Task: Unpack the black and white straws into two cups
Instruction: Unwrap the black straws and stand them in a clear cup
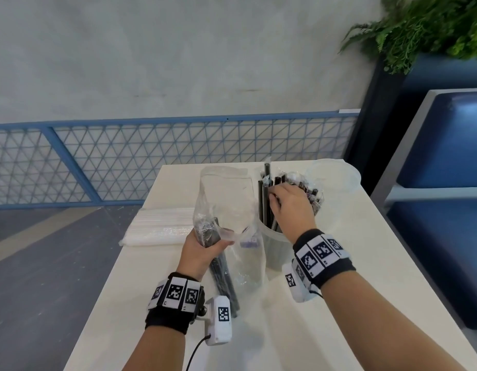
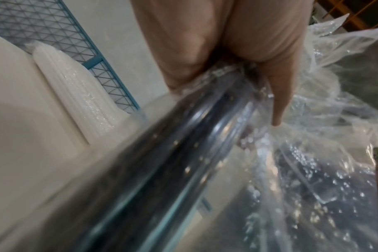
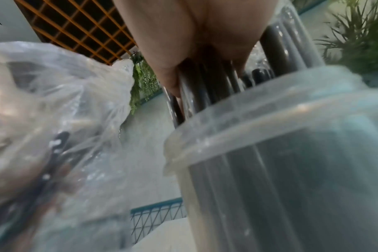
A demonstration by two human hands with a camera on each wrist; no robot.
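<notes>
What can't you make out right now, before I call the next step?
- Count of black straws left in the bag: head view, crumpled plastic and the left hand cover them; left wrist view is blurred.
- Far cup contents: head view, right hand and near cup's straws block it.

1. Table is sitting in front of me; everything is lying on it.
2. Near cup is standing right of centre, straws standing in it.
3. My right hand is sitting on top of those straws, gripping them.
4. Second cup is standing behind and right of the near cup.
5. Plastic bag is lying left of the near cup, my left hand gripping its near part, more straws inside.
6. Packed straw bundle is lying at the table's left edge.
</notes>
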